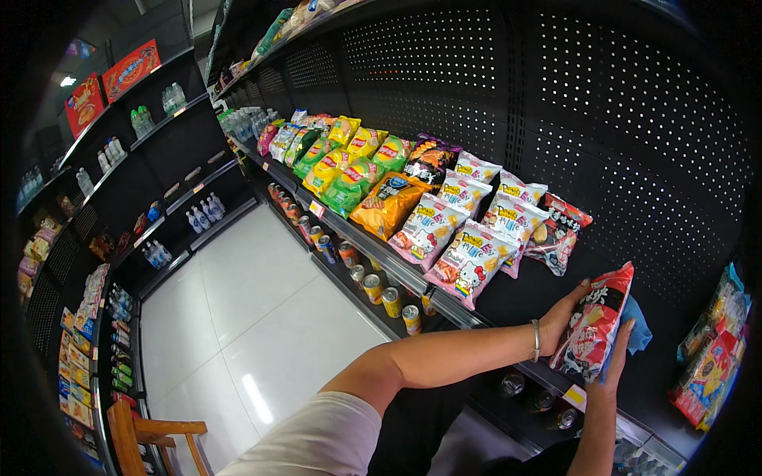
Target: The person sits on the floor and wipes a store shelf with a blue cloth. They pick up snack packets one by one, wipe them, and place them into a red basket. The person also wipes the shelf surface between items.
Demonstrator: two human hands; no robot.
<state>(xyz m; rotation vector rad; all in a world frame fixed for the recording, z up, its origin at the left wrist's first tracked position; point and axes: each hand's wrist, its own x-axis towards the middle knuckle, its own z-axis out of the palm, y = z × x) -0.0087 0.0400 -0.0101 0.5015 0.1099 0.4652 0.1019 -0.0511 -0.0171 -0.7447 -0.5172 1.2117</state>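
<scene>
Over the black shelf, my left hand [564,318], with a bangle at its wrist, grips the left side of a red and black snack bag [592,327]. My right hand [616,360] holds the bag's right side, with a blue cloth [637,326] showing behind the bag by the fingers. The bag is tilted, and part of the cloth is hidden by it. Just beyond lies a similar red and black bag [556,232] on the shelf. White and pink snack bags [473,262] stand in rows to its left.
Orange [390,205], green [354,184] and yellow chip bags line the shelf leftward. More bags [711,363] lie at far right. Cans [391,302] stand on the lower shelf, behind the shelf edge [458,312]. A wooden chair [169,426] stands on the tiled floor at lower left.
</scene>
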